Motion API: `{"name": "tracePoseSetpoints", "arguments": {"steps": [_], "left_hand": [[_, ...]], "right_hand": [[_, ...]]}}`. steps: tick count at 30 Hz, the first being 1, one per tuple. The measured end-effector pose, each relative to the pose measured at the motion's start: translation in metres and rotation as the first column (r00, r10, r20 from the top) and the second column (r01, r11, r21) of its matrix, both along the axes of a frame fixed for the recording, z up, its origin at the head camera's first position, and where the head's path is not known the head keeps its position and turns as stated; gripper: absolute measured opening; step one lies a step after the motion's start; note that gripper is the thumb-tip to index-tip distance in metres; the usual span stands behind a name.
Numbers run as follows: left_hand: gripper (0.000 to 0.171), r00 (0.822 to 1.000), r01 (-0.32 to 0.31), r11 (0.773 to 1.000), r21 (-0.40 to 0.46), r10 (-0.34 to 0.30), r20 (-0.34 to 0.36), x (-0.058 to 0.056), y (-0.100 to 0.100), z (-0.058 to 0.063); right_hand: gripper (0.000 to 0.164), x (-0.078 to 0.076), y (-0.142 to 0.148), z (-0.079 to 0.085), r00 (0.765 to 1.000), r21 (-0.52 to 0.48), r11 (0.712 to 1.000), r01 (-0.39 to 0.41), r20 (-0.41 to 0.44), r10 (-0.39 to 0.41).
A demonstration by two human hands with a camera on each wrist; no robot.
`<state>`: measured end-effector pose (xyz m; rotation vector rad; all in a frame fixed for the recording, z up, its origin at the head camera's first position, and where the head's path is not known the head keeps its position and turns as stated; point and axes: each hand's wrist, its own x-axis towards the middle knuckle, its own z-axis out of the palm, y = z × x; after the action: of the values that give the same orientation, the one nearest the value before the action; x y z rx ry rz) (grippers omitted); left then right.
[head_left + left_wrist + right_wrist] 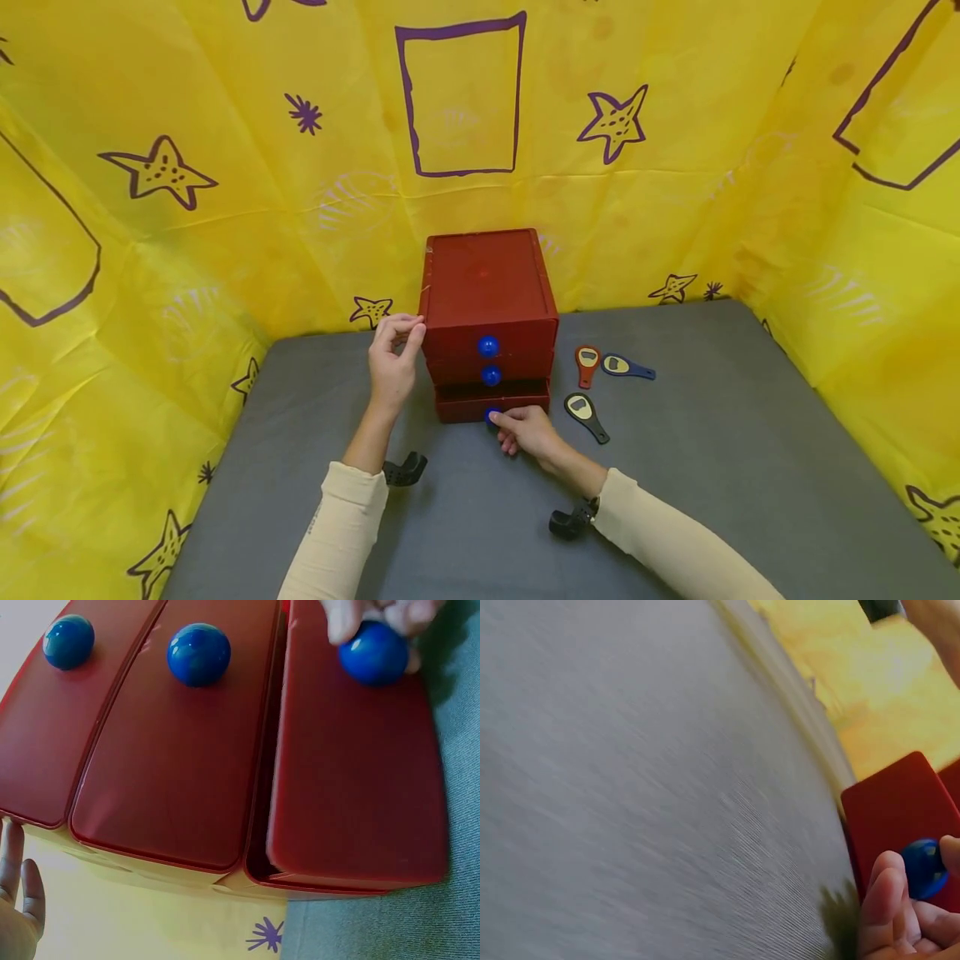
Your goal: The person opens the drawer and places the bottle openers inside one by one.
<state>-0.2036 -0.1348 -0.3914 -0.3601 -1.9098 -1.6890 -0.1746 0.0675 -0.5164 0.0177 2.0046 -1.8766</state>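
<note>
1. A yellow backdrop point(360, 275) drawn with purple starfish outlines rises behind and beside a grey tabletop point(705, 417).
2. The red drawer unit point(483, 279) stands upright near the back of that surface, its three drawer fronts facing the person.
3. Its bottom drawer point(459, 410) sits slightly forward of the two above, with a dark gap over its front (which way it is travelling, one still moment cannot tell).
4. The left hand point(393, 367) rests its fingertips at the unit's upper left front corner, fingers fairly straight and gripping nothing. Steady, light pressure there should keep the box from sliding or twisting.
5. The right hand point(528, 429) pinches the bottom knob between thumb and fingers. The pull or push would best run level and straight, since a sideways lean could jam the drawer.
6. Three bottle openers lie flat right of the unit: a red opener point(587, 372) and a blue opener point(630, 367) close together, a black opener point(588, 419) nearer the person. A forearm sweeping wide might knock the black one.
7. The blue bottom knob point(373, 654) is round and glossy, so a firm pinch seems wise.
8. No brand is readable; a tiny dark marking on the left sleeve point(341, 517) is too small to make out.
</note>
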Motion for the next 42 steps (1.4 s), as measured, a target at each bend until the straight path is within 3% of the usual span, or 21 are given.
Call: {"name": "tracePoseSetpoints", "arguments": {"steps": [8, 17, 24, 42], "left_hand": [[0.016, 1.000, 0.003, 1.000, -0.001, -0.003, -0.002, 0.001, 0.000, 0.002], [0.015, 1.000, 0.008, 1.000, 0.003, -0.008, -0.019, 0.002, 0.000, 0.002], [0.015, 1.000, 0.003, 1.000, 0.003, -0.003, -0.022, 0.002, 0.000, 0.002], [0.015, 0.999, -0.004, 1.000, 0.009, 0.004, -0.039, 0.002, 0.002, 0.002]], "right_hand": [[0.038, 0.038, 0.007, 0.000, 0.998, 0.061, 0.997, -0.046, -0.033, 0.048], [0.042, 0.063, 0.016, -0.003, 0.994, 0.062, 0.992, -0.110, -0.009, 0.111], [0.043, 0.072, 0.017, -0.005, 0.995, 0.063, 0.993, -0.101, -0.008, 0.102], [0.042, 0.074, 0.016, -0.003, 0.995, 0.055, 0.993, -0.100, -0.016, 0.101]]}}
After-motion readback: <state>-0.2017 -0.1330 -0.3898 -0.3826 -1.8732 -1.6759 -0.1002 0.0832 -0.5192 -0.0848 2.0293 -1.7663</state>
